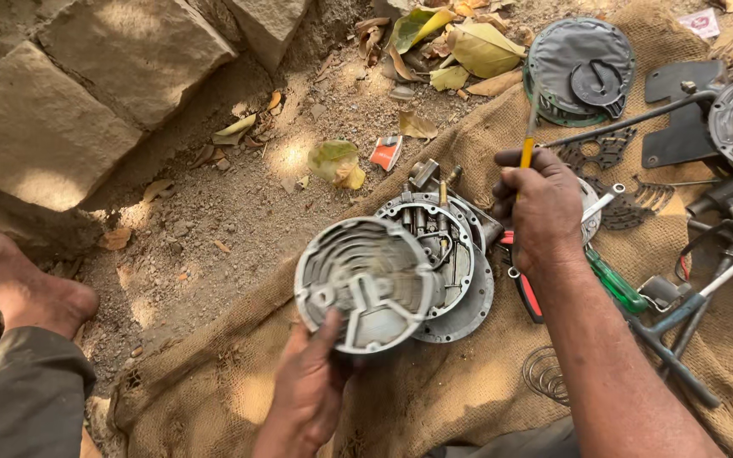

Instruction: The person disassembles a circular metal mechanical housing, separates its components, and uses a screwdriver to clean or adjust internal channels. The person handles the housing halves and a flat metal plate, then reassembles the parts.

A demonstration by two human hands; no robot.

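The left hand (pixel 311 386) grips a round ribbed grey metal cover (pixel 365 284), tilted above the brown burlap sack (pixel 434 399). The right hand (pixel 545 212) is closed around a slim yellow-handled tool (pixel 526 153), just beside the round metal housing (pixel 439 246) lying on the sack.

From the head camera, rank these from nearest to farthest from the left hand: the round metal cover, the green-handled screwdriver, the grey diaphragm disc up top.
1. Round metal cover: held in the left hand.
2. Green-handled screwdriver: to the right, on the burlap.
3. Grey diaphragm disc: far upper right.
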